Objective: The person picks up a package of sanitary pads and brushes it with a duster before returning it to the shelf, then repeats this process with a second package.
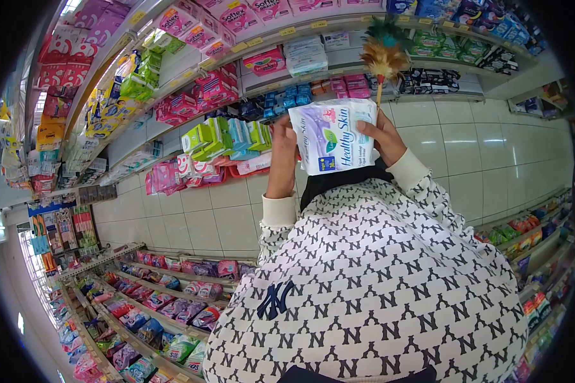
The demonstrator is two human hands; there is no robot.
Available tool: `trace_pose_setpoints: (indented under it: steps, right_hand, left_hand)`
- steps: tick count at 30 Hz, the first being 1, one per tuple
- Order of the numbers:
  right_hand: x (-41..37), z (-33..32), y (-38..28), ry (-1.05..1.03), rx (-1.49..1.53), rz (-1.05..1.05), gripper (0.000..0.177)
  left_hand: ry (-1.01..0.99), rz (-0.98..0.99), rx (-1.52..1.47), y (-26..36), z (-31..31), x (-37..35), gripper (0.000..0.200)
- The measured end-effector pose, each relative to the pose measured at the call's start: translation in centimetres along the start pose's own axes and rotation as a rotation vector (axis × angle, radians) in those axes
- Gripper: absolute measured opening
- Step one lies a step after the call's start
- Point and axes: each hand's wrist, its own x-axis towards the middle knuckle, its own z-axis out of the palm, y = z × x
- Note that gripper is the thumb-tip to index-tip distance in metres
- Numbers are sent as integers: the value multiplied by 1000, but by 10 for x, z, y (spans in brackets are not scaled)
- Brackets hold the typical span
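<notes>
A white and purple "Healthy Skin" pack of sanitary pads [331, 137] is held up in front of my body, its printed face toward me. My left hand [283, 143] grips the pack's left edge, fingers mostly hidden behind it. On the right side, the thumb of my right hand [384, 136] presses on the front of the pack. A feather duster [383, 56] with brown and green feathers rises from that same hand, its thin handle running down behind the fingers. The feathers reach in front of the shelf edge.
Ahead, shelves [313, 27] carry pink "Softex" packs [237, 18] and other packets. A red basket [252, 167] with green and blue packs [227, 137] stands low on the left. Tiled floor [444, 137] runs across the aisle. Another stocked shelf [163, 313] lies behind me.
</notes>
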Motion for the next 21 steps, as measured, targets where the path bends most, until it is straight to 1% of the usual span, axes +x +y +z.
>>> trace_pose_setpoints:
  steps: [1,3,4,7,8,11,12,14,17,20,21]
  right_hand:
    - [0,-1,0,2,-36,-2,63]
    - [4,-6,4,32,-35,72,61]
    - [6,-7,6,44,-34,107,60]
    - [10,1,-1,205,-395,-249,53]
    - [8,-1,-6,174,-426,-259,48]
    - [1,-4,-2,52,-252,-132,45]
    - [0,-2,0,58,-306,-108,45]
    - [0,4,3,69,-418,-58,44]
    - [3,1,9,74,-387,-34,41]
    - [3,0,3,-26,-131,79,44]
    - [2,0,1,-6,-174,77,47]
  left_hand:
    - [-26,-41,-10,-3,3,-4,43]
    - [-63,-189,-136,-8,6,-13,54]
    - [-63,-228,-59,-15,-1,-8,53]
    - [39,-260,-272,-20,-5,-1,52]
    - [59,-236,-289,-20,-6,0,52]
    - [87,-191,-294,-23,-12,1,52]
    - [68,-194,-263,-24,-14,1,48]
    - [53,-166,-238,-28,-15,2,51]
    - [61,-130,-224,-36,-17,2,56]
    - [51,-108,-200,-44,-23,4,61]
    - [45,-99,-190,-44,-21,5,62]
